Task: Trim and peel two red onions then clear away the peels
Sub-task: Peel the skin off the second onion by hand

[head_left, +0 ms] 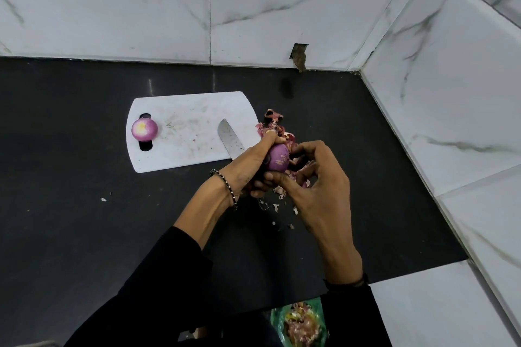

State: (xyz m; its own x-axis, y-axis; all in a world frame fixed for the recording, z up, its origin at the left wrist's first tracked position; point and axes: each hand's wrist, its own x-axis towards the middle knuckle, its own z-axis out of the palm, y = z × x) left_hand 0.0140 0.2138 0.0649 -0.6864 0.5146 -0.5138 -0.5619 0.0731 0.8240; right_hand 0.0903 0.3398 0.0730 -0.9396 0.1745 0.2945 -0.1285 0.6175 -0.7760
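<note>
My left hand (248, 166) grips a red onion (277, 160) above the dark counter, thumb curled over its top. My right hand (318, 186) has its curled fingers on the onion's right and lower side, among loose skin. A peeled red onion (144, 129) sits on the left end of the white cutting board (180, 155), over its handle slot. A knife (229, 139) lies on the board's right side, its handle hidden behind my left hand. A pile of purple peels (272, 121) lies on the counter just right of the board.
Small peel scraps (277, 207) are scattered on the black counter (70, 205) under my hands. Marble-tiled walls close the back and right side. A green bag (300, 324) full of peel waste sits below the counter's front edge.
</note>
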